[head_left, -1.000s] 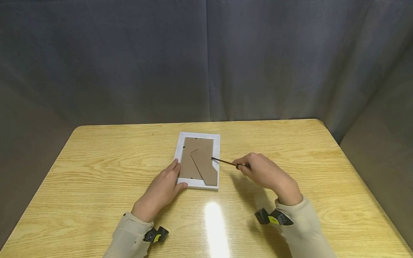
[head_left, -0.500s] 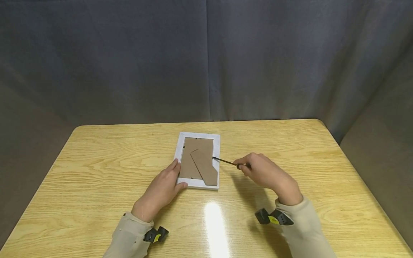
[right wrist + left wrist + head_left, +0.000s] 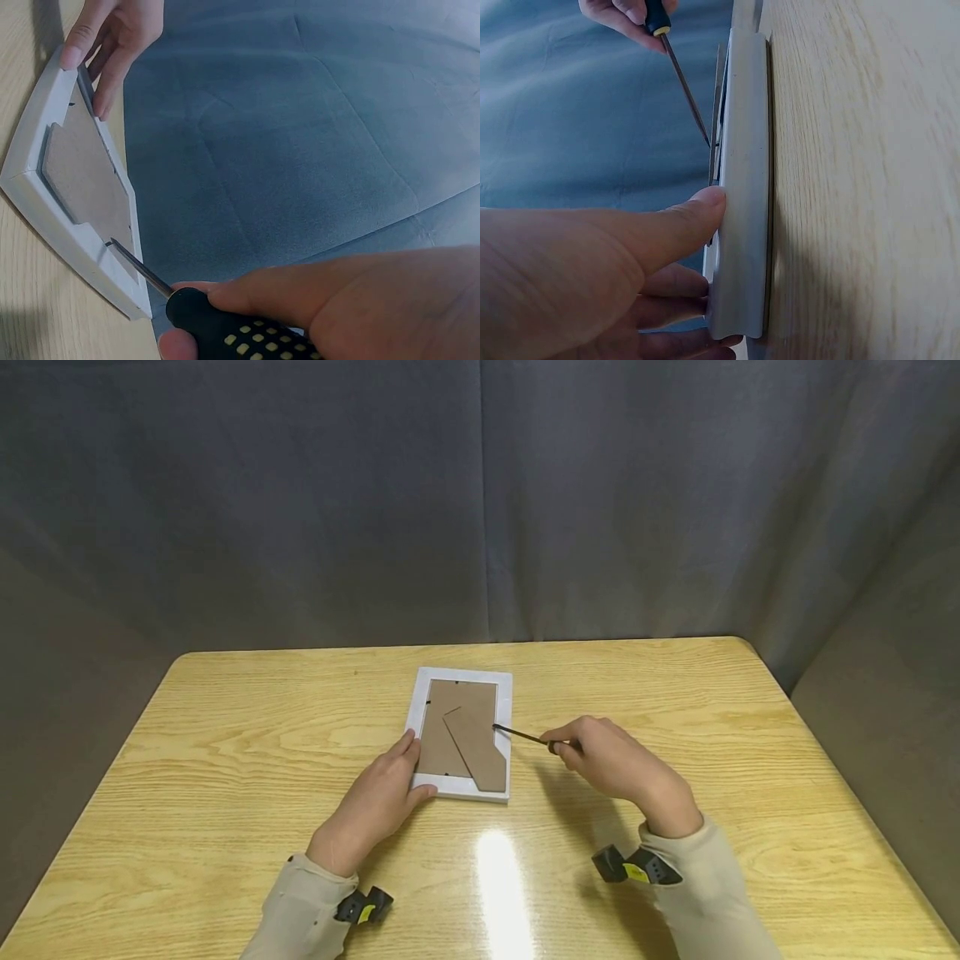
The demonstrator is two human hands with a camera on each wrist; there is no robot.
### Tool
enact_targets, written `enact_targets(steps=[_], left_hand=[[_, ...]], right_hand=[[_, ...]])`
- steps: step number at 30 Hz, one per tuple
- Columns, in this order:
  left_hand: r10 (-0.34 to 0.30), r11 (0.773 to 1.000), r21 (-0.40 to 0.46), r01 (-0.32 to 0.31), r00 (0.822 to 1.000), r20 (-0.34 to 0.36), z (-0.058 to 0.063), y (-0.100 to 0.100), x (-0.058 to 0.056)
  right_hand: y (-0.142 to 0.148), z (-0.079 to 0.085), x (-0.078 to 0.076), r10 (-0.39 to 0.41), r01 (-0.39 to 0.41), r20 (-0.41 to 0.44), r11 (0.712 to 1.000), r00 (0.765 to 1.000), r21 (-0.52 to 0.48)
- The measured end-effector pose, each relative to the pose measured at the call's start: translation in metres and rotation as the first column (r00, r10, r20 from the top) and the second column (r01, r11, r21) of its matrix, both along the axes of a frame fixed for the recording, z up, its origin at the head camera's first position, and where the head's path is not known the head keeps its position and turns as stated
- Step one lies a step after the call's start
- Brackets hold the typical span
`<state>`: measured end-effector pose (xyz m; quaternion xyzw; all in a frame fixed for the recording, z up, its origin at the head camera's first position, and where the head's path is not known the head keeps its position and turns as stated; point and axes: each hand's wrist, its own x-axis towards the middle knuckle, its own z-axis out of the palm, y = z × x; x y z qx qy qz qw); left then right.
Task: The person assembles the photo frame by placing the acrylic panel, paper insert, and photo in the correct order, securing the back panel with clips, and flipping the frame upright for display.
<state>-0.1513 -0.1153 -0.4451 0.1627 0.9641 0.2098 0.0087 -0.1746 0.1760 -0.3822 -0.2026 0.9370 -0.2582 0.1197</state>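
A white picture frame lies face down on the wooden table, its brown backing board and angled easel leg showing. My left hand grips the frame's near left corner, thumb on the near edge and fingers along the left side. In my right hand is a screwdriver, gripped by its dark handle with yellow dots. Its tip meets the inner right edge of the frame, at a small dark tab. Other dark tabs sit along the board's top, left and bottom edges.
The wooden table extends around the frame on all sides. A grey curtain hangs behind the table and along its sides. Each wrist wears a black camera on a strap, and light glares off the tabletop in front.
The screwdriver tip and right fingers shifted very slightly right, then back again, staying at the frame's right inner edge. The frame and left hand have stayed in place.
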Motion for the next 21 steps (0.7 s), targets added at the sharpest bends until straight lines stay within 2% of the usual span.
enact_targets(steps=[21], left_hand=[[0.013, 1.000, -0.002, -0.013, 1.000, 0.018, 0.0006, 0.0005, 0.0002]], right_hand=[[0.0016, -0.0002, 0.0001, -0.013, 0.013, 0.020, 1.000, 1.000, 0.002]])
